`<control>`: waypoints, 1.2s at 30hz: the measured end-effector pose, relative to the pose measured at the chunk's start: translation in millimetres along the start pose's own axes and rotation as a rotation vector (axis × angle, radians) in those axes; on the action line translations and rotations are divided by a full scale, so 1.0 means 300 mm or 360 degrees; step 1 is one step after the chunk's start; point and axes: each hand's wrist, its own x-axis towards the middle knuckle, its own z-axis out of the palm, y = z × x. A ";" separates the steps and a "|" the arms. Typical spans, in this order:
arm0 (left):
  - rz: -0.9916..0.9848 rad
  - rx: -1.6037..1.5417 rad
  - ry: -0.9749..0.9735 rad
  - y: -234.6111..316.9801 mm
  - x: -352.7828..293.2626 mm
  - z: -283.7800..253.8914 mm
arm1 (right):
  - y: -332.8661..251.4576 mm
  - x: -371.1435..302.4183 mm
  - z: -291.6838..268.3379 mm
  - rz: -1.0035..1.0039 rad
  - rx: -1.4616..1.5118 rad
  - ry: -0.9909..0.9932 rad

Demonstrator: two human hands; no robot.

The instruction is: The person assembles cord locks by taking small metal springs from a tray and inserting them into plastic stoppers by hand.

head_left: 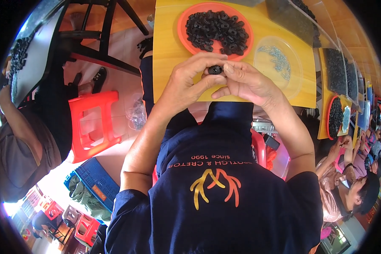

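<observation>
Between the fingertips of my left hand [190,78] is a small black plastic part [215,70] with a rounded end. My right hand [252,82] meets it from the other side, thumb and forefinger pinched at the part; whether they hold a smaller piece is hidden. Both hands hover over the near edge of the yellow table [167,42]. Just beyond them sits a red-orange round tray [182,31] heaped with black plastic parts [218,29]. To its right lies a clear round dish [295,84] with many tiny silvery pieces [279,59] in it.
A clear bin of black parts [298,19] stands at the far right of the table. A red stool [93,127] and a blue crate [93,182] are on the floor at left. People work at both sides, one near at left [25,148], others at right [347,190].
</observation>
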 end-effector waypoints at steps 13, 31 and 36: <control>0.0121 0.0468 0.0003 0.012 0.008 -0.002 | 0.019 0.013 0.034 -0.0047 0.0422 -0.0022; -0.0184 0.0196 0.0468 -0.138 -0.071 0.019 | -0.679 0.279 -0.038 -0.0572 -0.0988 0.0575; -0.0424 -0.0131 0.0493 -0.164 -0.081 0.006 | -0.729 0.266 -0.060 -0.0520 -0.1191 0.0680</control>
